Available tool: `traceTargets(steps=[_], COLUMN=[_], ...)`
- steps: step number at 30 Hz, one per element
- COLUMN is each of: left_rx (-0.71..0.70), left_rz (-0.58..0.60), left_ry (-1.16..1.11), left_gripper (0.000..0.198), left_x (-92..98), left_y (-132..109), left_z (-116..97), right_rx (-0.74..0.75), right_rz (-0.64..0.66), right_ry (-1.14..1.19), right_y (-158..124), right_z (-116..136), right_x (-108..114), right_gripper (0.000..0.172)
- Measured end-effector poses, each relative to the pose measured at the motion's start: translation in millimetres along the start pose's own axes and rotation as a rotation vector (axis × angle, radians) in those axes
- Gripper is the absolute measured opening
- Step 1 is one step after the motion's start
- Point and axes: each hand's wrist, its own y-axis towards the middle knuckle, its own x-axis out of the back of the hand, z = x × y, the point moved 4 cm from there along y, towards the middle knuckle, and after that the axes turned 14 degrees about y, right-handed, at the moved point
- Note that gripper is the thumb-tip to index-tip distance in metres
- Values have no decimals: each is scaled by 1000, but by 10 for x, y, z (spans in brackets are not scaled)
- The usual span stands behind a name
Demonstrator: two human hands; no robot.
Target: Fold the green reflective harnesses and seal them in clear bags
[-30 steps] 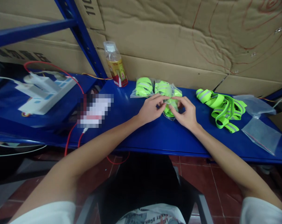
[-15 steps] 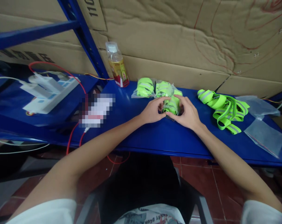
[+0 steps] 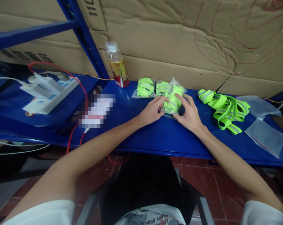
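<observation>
A clear plastic bag with a rolled neon-green reflective strap inside lies between my hands, its upper edge standing up. My left hand has its fingers curled in and pinches the bag's left side. On the opposite side, my right hand holds it with the thumb at the lower corner and the fingers along the right edge. Partly covered behind it is a second bagged strap. Another bagged strap lies further left, apart from my hands.
Loose green reflective straps lie in a heap to the right, beside flat clear bags. A drink bottle stands at the back of the blue shelf. Leftward are a blurred-out white item, a power strip and red cable.
The held bag has tipped back, so its top edge and front face now show. My right fingers have spread and slid to its right side; my left hand has shifted slightly left.
</observation>
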Motion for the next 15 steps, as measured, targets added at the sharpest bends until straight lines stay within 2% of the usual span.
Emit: traceTargets(steps=[3,5,9,15], left_rx=[-2,-10,-53,-21], left_rz=[-48,-33,67,126], left_ry=[43,81,200,331], left_gripper=[39,33,34,40], left_x=[16,17,31,82], left_y=[3,15,34,44], left_z=[8,28,34,-23], right_rx=[51,59,20,-71], right_rz=[2,22,77,88], right_ry=[-23,-60,-87,-97], right_y=[-4,4,34,60], right_z=[70,82,19,-99], right_x=[25,26,0,-33], right_gripper=[79,80,92,115])
